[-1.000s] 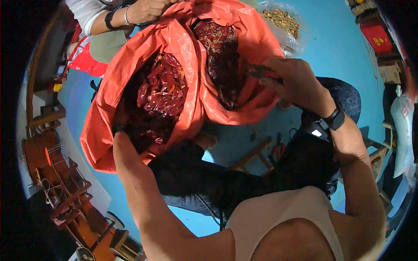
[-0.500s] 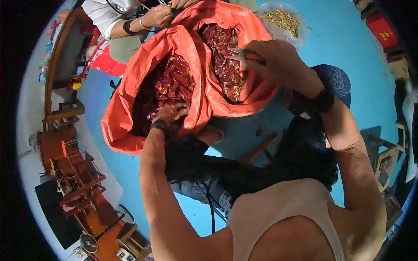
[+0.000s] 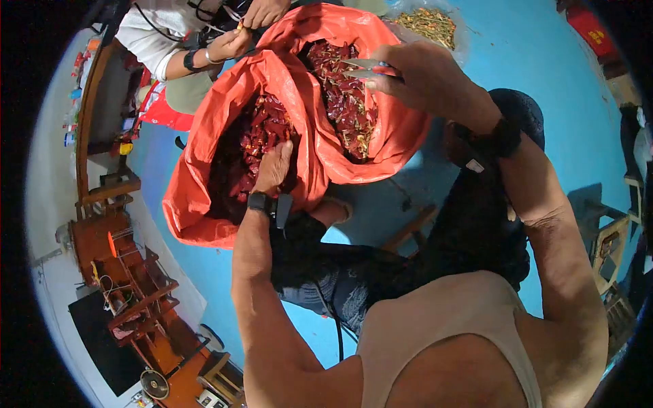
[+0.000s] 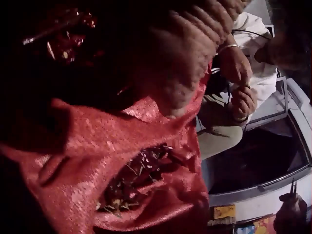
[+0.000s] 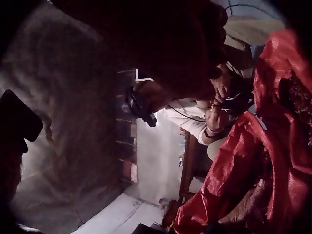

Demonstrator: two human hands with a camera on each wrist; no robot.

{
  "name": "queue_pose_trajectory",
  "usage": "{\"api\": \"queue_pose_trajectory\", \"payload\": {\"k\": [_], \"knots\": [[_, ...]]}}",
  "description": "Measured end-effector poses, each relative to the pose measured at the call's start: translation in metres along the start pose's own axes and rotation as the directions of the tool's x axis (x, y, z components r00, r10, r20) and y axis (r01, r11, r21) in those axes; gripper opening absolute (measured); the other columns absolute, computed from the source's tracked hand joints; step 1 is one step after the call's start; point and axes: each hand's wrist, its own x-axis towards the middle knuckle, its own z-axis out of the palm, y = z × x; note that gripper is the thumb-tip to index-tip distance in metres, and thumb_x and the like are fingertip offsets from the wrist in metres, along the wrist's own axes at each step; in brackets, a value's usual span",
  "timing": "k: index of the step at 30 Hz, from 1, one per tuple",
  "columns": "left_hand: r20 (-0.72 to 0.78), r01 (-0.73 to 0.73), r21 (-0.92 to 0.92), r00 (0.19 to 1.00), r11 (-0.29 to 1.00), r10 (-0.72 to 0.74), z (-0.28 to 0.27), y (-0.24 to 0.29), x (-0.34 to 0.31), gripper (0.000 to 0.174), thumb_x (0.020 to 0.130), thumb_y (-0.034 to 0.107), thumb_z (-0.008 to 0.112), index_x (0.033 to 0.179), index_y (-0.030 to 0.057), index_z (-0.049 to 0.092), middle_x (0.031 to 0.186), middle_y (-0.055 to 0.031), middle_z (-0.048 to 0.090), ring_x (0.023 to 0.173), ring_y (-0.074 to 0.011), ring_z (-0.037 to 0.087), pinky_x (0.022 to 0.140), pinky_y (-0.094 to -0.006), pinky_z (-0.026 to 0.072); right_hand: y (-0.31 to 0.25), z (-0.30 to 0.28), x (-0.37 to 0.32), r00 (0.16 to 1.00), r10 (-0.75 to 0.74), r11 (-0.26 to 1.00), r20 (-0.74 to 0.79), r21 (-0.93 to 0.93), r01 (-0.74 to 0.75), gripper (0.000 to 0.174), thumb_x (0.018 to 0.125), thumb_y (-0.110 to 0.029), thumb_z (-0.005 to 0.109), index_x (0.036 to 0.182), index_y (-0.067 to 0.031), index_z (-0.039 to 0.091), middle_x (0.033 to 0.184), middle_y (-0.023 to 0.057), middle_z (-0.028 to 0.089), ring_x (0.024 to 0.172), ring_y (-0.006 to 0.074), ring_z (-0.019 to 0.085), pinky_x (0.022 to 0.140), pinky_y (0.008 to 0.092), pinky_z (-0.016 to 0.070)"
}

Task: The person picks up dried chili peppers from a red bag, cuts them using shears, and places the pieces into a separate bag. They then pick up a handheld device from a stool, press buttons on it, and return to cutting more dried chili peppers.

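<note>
My left hand [image 3: 273,168] reaches into the left part of the orange-red woven sacks, over the dried red chilies [image 3: 252,146]. Its thumb side faces up, and I cannot tell whether the fingers hold a chili. In the left wrist view, the same hand [image 4: 180,61] is partly in shadow above the sack. My right hand [image 3: 432,81] grips scissors [image 3: 366,73] over the right sack [image 3: 408,139]. The blades point left and stand apart. Beneath them lie more dried chilies [image 3: 347,102] mixed with pale stems.
Across the sacks another person's hands [image 3: 231,44] come together holding something small. A clear plastic bag [image 3: 428,27] of stems lies on the blue floor [image 3: 503,47]. My dark-clad legs bend below the sacks. Wooden furniture [image 3: 146,285] stands at left, a stool [image 3: 609,251] at right.
My left hand has come up from deep in the left sack and moved right across the chilies, turning thumb side up. My right hand has moved up and left with the scissors.
</note>
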Motion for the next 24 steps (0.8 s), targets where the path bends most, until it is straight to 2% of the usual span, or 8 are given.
{"api": "queue_pose_trajectory", "payload": {"k": [2, 5, 6, 9, 12, 16, 18, 24], "knots": [[0.093, 0.032, -0.136, 0.995, 0.990, -0.020, -0.010, 0.040, -0.003, 0.058, 0.086, 0.053, 0.036, 0.096, -0.0004, 0.056, 0.081, -0.0242, 0.059, 0.081, -0.0399, 0.057, 0.070, -0.0462, 0.0423, -0.001, 0.002, 0.003, 0.999, 0.035, 0.999, 0.029, -0.040, -0.034, 0.030, 0.076, -0.034, 0.060, 0.089, -0.0069, 0.056, 0.068, 0.0135, 0.056, 0.068, 0.0334, 0.056, 0.059, 0.0412, 0.0434], [0.344, 0.083, 0.230, 0.925, 0.970, -0.161, 0.003, 0.051, 0.000, 0.078, 0.069, 0.066, 0.051, 0.103, -0.0042, 0.052, 0.093, -0.0230, 0.059, 0.089, -0.0371, 0.057, 0.077, -0.0412, 0.0438, 0.005, 0.004, 0.003, 0.998, 0.038, 0.998, 0.050, -0.059, -0.035, 0.030, 0.077, -0.035, 0.059, 0.090, -0.0078, 0.056, 0.069, 0.0138, 0.056, 0.069, 0.0336, 0.056, 0.060, 0.0416, 0.0436], [0.263, -0.095, 0.040, 0.961, 0.995, 0.081, 0.009, 0.049, -0.016, 0.076, 0.066, 0.061, 0.059, 0.108, -0.0015, 0.050, 0.100, -0.0222, 0.058, 0.093, -0.0355, 0.057, 0.079, -0.0395, 0.0446, 0.006, 0.004, 0.003, 0.999, 0.002, 1.000, 0.046, -0.029, 0.000, 0.030, 0.078, -0.036, 0.058, 0.090, -0.0084, 0.057, 0.070, 0.0139, 0.057, 0.070, 0.0337, 0.056, 0.061, 0.0418, 0.0437], [0.421, -0.105, 0.109, 0.906, 0.989, 0.050, 0.004, 0.055, -0.030, 0.061, 0.066, 0.048, 0.065, 0.103, 0.0003, 0.054, 0.093, -0.0232, 0.059, 0.088, -0.0374, 0.057, 0.074, -0.0421, 0.0460, -0.001, -0.001, 0.009, 0.985, 0.112, 0.993, 0.131, -0.038, -0.108, 0.028, 0.078, -0.036, 0.058, 0.088, -0.0093, 0.058, 0.070, 0.0141, 0.057, 0.069, 0.0339, 0.056, 0.061, 0.0418, 0.0443], [0.328, -0.059, 0.070, 0.944, 0.996, 0.033, 0.047, -0.008, -0.028, 0.043, 0.069, 0.034, 0.064, 0.095, 0.0013, 0.057, 0.084, -0.0236, 0.060, 0.080, -0.0395, 0.057, 0.070, -0.0442, 0.0459, 0.003, 0.002, 0.010, 0.990, 0.101, 0.995, 0.099, -0.032, -0.098, 0.028, 0.078, -0.036, 0.058, 0.087, -0.0093, 0.058, 0.069, 0.0140, 0.057, 0.068, 0.0339, 0.056, 0.060, 0.0422, 0.0448], [-0.157, 0.147, -0.099, 0.974, 0.984, -0.162, 0.078, -0.062, -0.019, 0.023, 0.077, 0.019, 0.054, 0.088, -0.0006, 0.057, 0.074, -0.0192, 0.060, 0.068, -0.0349, 0.059, 0.060, -0.0407, 0.0457, -0.004, -0.005, 0.009, 1.000, 0.002, 1.000, -0.004, -0.002, -0.002, 0.028, 0.077, -0.035, 0.061, 0.086, -0.0088, 0.058, 0.066, 0.0135, 0.057, 0.066, 0.0335, 0.056, 0.059, 0.0426, 0.0448], [-0.417, 0.027, -0.577, 0.850, 0.816, -0.323, 0.072, -0.064, -0.012, 0.014, 0.080, 0.013, 0.052, 0.084, 0.0009, 0.057, 0.065, -0.0057, 0.057, 0.057, -0.0212, 0.054, 0.052, -0.0329, 0.0432, 0.000, -0.002, 0.004, 1.000, 0.003, 1.000, -0.001, -0.002, -0.003, 0.027, 0.077, -0.034, 0.061, 0.085, -0.0087, 0.058, 0.066, 0.0135, 0.056, 0.066, 0.0332, 0.056, 0.058, 0.0422, 0.0447], [-0.311, -0.100, -0.816, 0.907, 0.570, -0.286, -0.070, 0.115, -0.063, 0.015, 0.085, 0.023, 0.057, 0.078, 0.0091, 0.056, 0.058, 0.0047, 0.048, 0.043, -0.0055, 0.040, 0.039, -0.0205, 0.0291, -0.001, -0.004, 0.007, 0.998, -0.002, 0.999, 0.060, 0.051, -0.001, 0.024, 0.076, -0.032, 0.062, 0.086, -0.0096, 0.058, 0.068, 0.0131, 0.056, 0.065, 0.0328, 0.056, 0.056, 0.0410, 0.0439]]}}
